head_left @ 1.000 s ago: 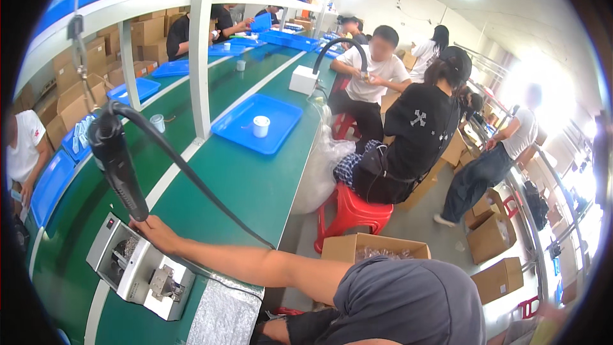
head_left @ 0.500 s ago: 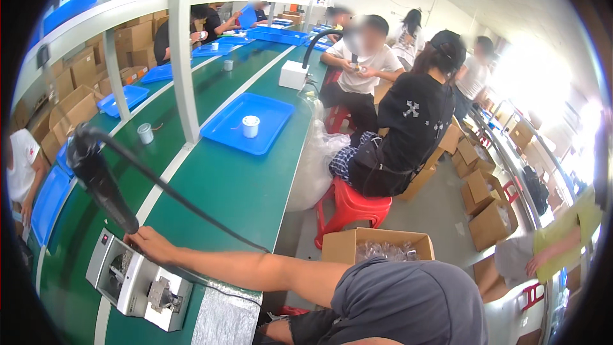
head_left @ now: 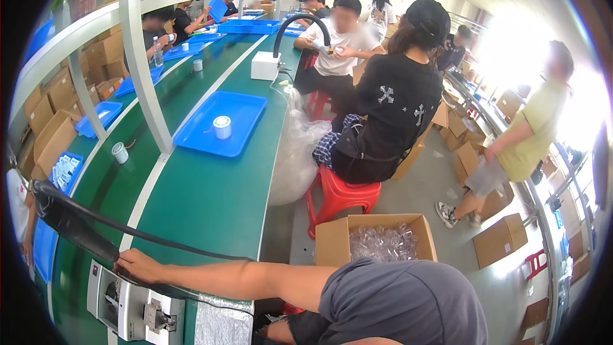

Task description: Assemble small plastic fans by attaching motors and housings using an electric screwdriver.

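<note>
My right hand (head_left: pixel 137 266) is closed round the lower end of a black corded electric screwdriver (head_left: pixel 73 225). The tool leans over, its upper end toward the left, and its cord (head_left: pixel 172 241) runs from there across above my forearm. Close below the hand stands a small grey-white machine (head_left: pixel 128 303) with a switch and an open window, shaped like a screw feeder. My fingertips are partly hidden against the tool. My left hand is out of view.
A blue tray (head_left: pixel 220 140) holding a white round part (head_left: pixel 222 127) lies farther along the green worktop (head_left: pixel 198 191). A metal shelf post (head_left: pixel 143 57) rises beside it. An open carton (head_left: pixel 389 243) of clear plastic pieces stands on the right. Co-workers sit beyond, near a red stool (head_left: pixel 341 195).
The view has shifted, so the bench now lies farther left. The screwdriver tilts flatter, with my right hand still at its lower end. A person in yellow appears farther up the aisle.
</note>
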Demonstrator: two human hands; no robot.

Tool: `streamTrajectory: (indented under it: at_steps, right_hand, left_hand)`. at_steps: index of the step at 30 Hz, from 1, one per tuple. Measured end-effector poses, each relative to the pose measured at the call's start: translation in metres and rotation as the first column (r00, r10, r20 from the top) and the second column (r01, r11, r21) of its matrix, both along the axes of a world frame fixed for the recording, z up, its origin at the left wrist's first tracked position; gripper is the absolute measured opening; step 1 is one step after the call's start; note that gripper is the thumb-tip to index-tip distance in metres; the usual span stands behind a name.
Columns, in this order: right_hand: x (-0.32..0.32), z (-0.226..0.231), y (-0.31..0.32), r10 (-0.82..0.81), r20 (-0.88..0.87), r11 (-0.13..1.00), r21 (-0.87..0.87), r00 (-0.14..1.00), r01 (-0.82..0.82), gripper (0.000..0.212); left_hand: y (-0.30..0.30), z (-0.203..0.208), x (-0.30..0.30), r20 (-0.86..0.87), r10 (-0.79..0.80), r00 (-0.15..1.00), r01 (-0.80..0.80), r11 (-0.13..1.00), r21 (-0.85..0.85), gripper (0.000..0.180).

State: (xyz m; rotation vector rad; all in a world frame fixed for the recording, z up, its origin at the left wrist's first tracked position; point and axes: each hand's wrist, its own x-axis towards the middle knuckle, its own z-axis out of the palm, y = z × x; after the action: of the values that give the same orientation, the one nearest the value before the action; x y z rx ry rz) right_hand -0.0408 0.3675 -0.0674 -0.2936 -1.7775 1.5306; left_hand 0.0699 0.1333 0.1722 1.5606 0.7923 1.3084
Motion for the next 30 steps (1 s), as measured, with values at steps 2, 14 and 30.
streamTrajectory:
  at_steps: [2,14,30]
  right_hand:
    - [-0.001,-0.001,-0.001,-0.02,-0.013,0.999,0.029,1.0,0.02,0.035]
    - [-0.004,-0.006,0.001,-0.073,-0.039,0.993,0.089,0.997,0.077,0.034]
    - [0.001,-0.007,0.004,-0.079,0.049,0.992,0.103,0.996,0.073,0.033]
  left_hand:
    - [-0.002,-0.001,0.0,0.034,-0.021,0.999,0.021,1.0,-0.013,0.032]
    - [-0.025,-0.007,-0.009,0.25,-0.072,0.966,0.1,0.99,-0.102,0.04]
    - [-0.05,-0.016,-0.015,0.532,-0.12,0.838,0.255,0.948,-0.188,0.051]
